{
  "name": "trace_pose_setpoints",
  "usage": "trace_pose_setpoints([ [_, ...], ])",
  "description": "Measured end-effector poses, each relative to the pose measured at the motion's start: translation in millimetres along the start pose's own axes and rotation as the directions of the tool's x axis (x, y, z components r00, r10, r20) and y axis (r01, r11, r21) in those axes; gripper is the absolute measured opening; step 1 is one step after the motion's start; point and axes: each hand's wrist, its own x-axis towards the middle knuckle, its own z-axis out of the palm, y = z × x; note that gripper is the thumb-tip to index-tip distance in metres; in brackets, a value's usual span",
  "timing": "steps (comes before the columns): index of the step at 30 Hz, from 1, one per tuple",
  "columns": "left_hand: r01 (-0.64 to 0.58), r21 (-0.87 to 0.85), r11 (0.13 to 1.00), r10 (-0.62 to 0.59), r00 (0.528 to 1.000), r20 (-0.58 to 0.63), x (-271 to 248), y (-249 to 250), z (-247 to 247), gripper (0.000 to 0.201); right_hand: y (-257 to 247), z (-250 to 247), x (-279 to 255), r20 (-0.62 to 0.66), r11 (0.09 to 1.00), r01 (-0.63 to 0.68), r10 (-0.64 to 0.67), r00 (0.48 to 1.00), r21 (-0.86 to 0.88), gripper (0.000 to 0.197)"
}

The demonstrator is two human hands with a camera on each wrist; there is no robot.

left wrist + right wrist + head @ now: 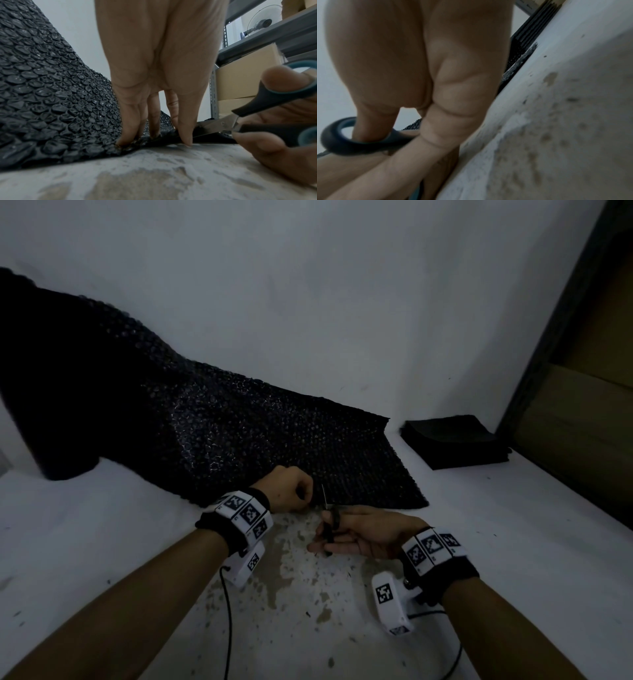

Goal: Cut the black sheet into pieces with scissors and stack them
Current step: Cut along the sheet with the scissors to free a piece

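We seem to be in a storeroom or packing area. A grey slotted-angle metal shelf rack (213,86) stands at the right end of the worn, paint-chipped white work surface (308,594), and on it we see cardboard boxes (243,75). Above those boxes a fan (264,23) sits on the rack.

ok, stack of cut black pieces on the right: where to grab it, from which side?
Judgement: take the stack of cut pieces by its near edge, coming from the front with the right hand, once the scissors are down. It lies flat on the table; the near edge and left corner stand free, while the shelf frame crowds its far right side.
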Motion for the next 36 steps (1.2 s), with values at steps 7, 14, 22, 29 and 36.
trace_pose_setpoints([
  [7, 0.007, 0.000, 1.000, -0.007, 1.000, -0.010, 0.9, -0.3, 2.0, 0.014, 2.3, -6.7, 2.9, -0.008, 1.000, 0.012, -0.012, 1.000, 0.002, 0.043],
  [14, 0.012, 0.004, 1.000, -0.012, 1.000, -0.010, 2.8, -2.9, 2.9, 0.018, 2.1, -4.6, 3.9, -0.028, 1.000, 0.011, -0.012, 1.000, -0.026, 0.054],
  [22, 0.017, 0.008, 1.000, -0.017, 1.000, -0.015, 3.0, -5.1, 2.1, 0.026, -5.4, -0.2, 2.5, -0.020, 0.999, -0.041, 0.041, 0.999, 0.014, 0.049],
  [29, 0.001, -0.025, 1.000, -0.001, 1.000, -0.023, 2.2, -8.5, 1.8, 0.022, -13.5, -0.1, 14.7, -0.053, 0.999, -0.042, 0.041, 0.998, -0.024, 0.046],
  [36, -0.017, -0.037, 0.999, 0.016, 0.999, -0.031, 2.1, -11.7, 1.9, 0.024, -16.8, -3.0, 26.0, -0.100, 0.999, -0.003, -0.001, 0.995, -0.041, 0.037],
])
